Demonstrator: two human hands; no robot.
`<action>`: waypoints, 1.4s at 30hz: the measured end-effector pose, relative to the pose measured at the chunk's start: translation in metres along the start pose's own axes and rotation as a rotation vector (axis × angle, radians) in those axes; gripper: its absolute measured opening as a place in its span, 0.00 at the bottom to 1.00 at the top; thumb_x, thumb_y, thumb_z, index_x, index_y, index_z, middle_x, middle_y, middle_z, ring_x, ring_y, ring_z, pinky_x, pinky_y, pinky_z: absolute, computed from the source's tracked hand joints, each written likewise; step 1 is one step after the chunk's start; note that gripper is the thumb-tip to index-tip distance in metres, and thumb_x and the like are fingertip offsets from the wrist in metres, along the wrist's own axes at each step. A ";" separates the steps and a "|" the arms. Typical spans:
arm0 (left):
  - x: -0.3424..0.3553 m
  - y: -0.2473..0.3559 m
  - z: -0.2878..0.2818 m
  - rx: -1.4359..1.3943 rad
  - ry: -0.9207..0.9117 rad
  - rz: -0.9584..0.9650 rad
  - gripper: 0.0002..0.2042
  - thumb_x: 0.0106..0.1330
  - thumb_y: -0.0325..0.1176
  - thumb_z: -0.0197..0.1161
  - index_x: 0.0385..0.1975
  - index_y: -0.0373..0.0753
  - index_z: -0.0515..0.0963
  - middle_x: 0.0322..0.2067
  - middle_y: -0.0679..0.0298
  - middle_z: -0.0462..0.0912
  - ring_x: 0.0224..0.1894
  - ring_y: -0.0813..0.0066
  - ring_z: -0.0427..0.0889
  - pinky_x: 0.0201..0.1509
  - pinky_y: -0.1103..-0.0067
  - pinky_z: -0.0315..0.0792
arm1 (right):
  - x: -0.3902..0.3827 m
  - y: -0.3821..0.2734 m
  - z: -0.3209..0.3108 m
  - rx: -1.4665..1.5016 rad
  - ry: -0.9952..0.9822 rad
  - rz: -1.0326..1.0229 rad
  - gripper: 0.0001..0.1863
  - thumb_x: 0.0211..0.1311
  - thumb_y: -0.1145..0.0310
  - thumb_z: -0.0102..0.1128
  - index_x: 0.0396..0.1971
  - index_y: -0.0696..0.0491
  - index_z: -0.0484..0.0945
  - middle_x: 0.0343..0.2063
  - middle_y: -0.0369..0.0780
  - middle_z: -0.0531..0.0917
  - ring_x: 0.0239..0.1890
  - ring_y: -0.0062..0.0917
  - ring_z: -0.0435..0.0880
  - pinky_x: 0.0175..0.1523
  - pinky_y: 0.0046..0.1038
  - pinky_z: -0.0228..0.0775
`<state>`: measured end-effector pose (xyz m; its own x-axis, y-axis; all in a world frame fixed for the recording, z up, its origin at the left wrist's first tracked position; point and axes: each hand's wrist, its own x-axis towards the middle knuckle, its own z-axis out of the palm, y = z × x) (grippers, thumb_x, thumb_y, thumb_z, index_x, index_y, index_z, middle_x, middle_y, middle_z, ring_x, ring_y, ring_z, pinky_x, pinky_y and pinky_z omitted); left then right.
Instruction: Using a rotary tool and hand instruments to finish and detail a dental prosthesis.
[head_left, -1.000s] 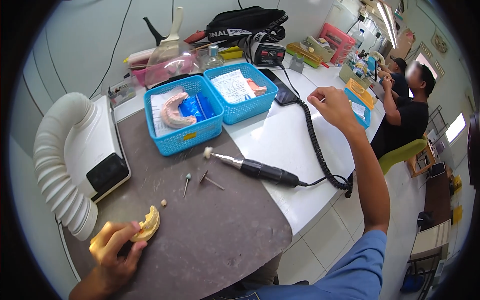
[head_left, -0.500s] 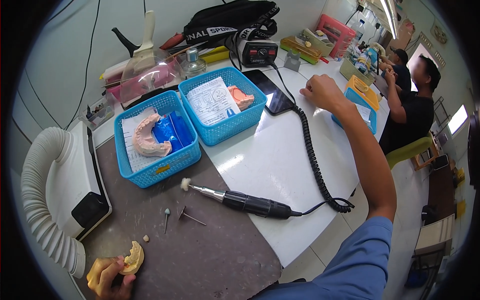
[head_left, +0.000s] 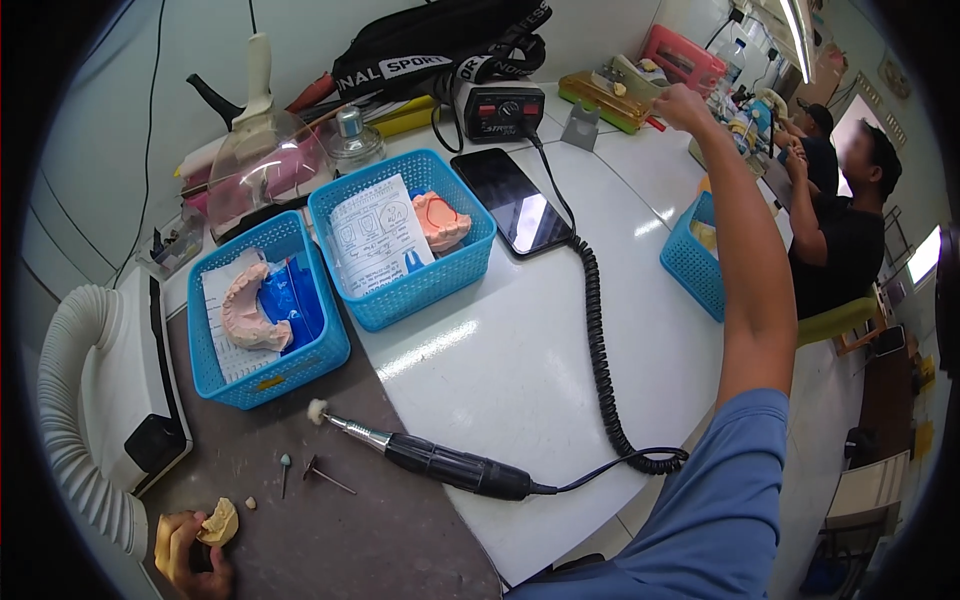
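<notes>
My left hand [head_left: 185, 550], at the lower left, grips a cream dental cast [head_left: 220, 522] on the brown mat, beside a small tooth-like piece [head_left: 251, 503]. Nearby lie a mint-tipped bur [head_left: 285, 475] and a disc-tipped shank [head_left: 330, 475]. A black rotary handpiece [head_left: 450, 462] with a fluffy tip rests across the mat and white tabletop. My right hand [head_left: 685, 110] is stretched to the back right, fingers curled, near a green-and-orange box [head_left: 600, 100]; what they hold, if anything, is hidden.
Two blue baskets [head_left: 268, 380] hold casts and papers, beside a phone [head_left: 510, 200], control unit [head_left: 495, 110] and coiled cord [head_left: 600, 370]. A white extractor with hose [head_left: 70, 380] stands left. A third basket [head_left: 690, 265] sits right. Two people in dark shirts [head_left: 840, 240] sit along the bench.
My right hand has reached farther away, toward the back of the bench. The view has shifted, moving bench items left and down. My left hand still grips the cast.
</notes>
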<state>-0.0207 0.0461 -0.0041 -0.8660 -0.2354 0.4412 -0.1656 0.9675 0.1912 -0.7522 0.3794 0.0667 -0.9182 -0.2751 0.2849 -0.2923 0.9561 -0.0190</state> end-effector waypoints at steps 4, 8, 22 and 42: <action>0.001 0.004 0.002 -0.017 0.002 -0.048 0.13 0.60 0.22 0.66 0.45 0.33 0.80 0.38 0.51 0.84 0.36 0.56 0.84 0.36 0.70 0.80 | 0.055 0.032 0.036 0.186 -0.004 0.003 0.21 0.63 0.57 0.56 0.40 0.63 0.81 0.31 0.48 0.84 0.30 0.35 0.87 0.32 0.34 0.78; -0.018 -0.004 0.010 -0.009 0.044 -0.098 0.14 0.59 0.28 0.59 0.45 0.31 0.73 0.39 0.49 0.79 0.40 0.54 0.78 0.47 0.66 0.71 | 0.075 0.027 0.053 0.274 -0.245 0.121 0.20 0.65 0.59 0.53 0.37 0.65 0.79 0.33 0.49 0.84 0.32 0.38 0.88 0.32 0.37 0.79; -0.062 -0.004 -0.004 0.544 -0.065 -0.129 0.22 0.56 0.26 0.63 0.53 0.29 0.74 0.46 0.49 0.81 0.47 0.49 0.79 0.53 0.60 0.71 | 0.228 0.015 0.115 -0.016 -0.197 -0.083 0.22 0.61 0.50 0.62 0.37 0.56 0.85 0.33 0.45 0.86 0.34 0.34 0.87 0.42 0.37 0.80; -0.016 0.042 0.004 0.509 -0.001 -0.111 0.19 0.53 0.29 0.70 0.46 0.38 0.77 0.39 0.59 0.77 0.35 0.65 0.82 0.37 0.72 0.80 | 0.253 0.117 0.086 0.444 -0.064 -0.331 0.20 0.53 0.58 0.65 0.43 0.55 0.82 0.39 0.44 0.85 0.45 0.36 0.83 0.47 0.38 0.75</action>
<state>-0.0160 0.0905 -0.0066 -0.8307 -0.3390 0.4417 -0.4644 0.8594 -0.2139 -1.0414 0.4132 0.0545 -0.7685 -0.5722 0.2863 -0.6399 0.6869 -0.3445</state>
